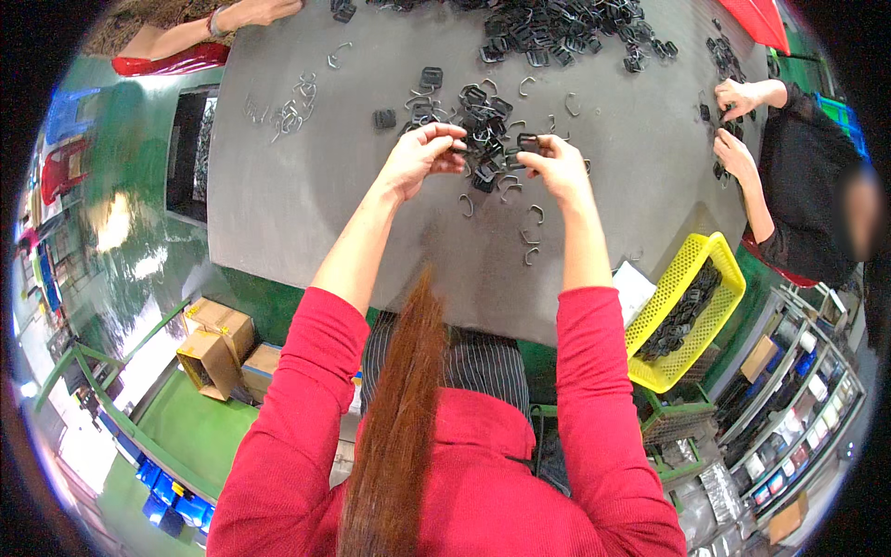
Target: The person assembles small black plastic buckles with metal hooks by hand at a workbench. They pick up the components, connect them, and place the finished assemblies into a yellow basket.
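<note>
"What are you holding just now?"

"My right hand [560, 170] pinches a black buckle [527, 142] between thumb and fingertips, just above the worktop [306, 213]; I take it by the edge, I'd say, because that leaves most of its frame exposed; my left hand [418, 160] has its fingers drawn into a narrow pinch, with something dark at the tips; whether that is gripped or only lies behind them, I can't tell."

"Why keep both so close together?"

"The near pile [484, 121] of buckles lies between them, straight ahead of me; probably it sits there because both arms reach it equally well; wire hooks [536, 215] lie loose around it, some on my side; spread like that, they should be easier to pick singly."

"And the bigger heap [557, 32]?"

"That's at the far side; it likely lies back there to leave me elbow room; a tangled hook cluster [295, 110] is well off to the left."

"What about the yellow basket [661, 373]?"

"It stands by the near right corner with black pieces [687, 311] inside; set aside, I think, to be reachable yet clear of my forearm; beyond it, a co-worker's hands [738, 153] are at the right edge."
</note>
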### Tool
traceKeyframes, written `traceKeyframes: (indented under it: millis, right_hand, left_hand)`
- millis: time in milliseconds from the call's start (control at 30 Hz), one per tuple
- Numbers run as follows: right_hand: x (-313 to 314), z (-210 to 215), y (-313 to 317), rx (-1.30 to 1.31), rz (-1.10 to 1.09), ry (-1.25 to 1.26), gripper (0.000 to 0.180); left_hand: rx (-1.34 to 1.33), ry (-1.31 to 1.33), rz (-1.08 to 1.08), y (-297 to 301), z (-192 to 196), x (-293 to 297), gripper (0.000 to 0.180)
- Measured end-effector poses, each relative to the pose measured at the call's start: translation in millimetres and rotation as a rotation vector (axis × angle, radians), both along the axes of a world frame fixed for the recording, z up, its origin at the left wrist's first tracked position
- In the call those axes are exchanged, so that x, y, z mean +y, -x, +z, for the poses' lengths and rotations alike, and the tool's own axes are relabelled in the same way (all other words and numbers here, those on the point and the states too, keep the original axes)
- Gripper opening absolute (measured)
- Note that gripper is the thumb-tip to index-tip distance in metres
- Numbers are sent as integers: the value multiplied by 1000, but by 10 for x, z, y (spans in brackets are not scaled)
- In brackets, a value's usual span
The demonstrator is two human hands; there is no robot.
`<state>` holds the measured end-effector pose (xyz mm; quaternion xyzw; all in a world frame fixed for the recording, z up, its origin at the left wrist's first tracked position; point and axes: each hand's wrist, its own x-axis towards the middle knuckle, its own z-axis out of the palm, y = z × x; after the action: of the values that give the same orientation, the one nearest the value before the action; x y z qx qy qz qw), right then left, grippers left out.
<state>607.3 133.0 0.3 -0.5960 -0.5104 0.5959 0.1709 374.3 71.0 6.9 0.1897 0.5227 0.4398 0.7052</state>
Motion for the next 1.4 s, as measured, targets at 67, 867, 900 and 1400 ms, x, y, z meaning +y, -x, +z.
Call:
traceKeyframes:
  millis: [67,867,900,1400]
  right_hand:
    - [-37,258,-72,-104,-129,41,25]
    - [398,355,94,439,-163,269,22]
    - [485,243,117,232,-90,232,25]
    - [401,321,-84,-313,53,180,26]
  left_hand:
    - [110,-36,-1,3,-48,154,18]
    - [-297,-38,-369,478,274,348,15]
    - [-335,-57,-366,452,277,410,16]
    - [849,-206,-277,460,-68,933,30]
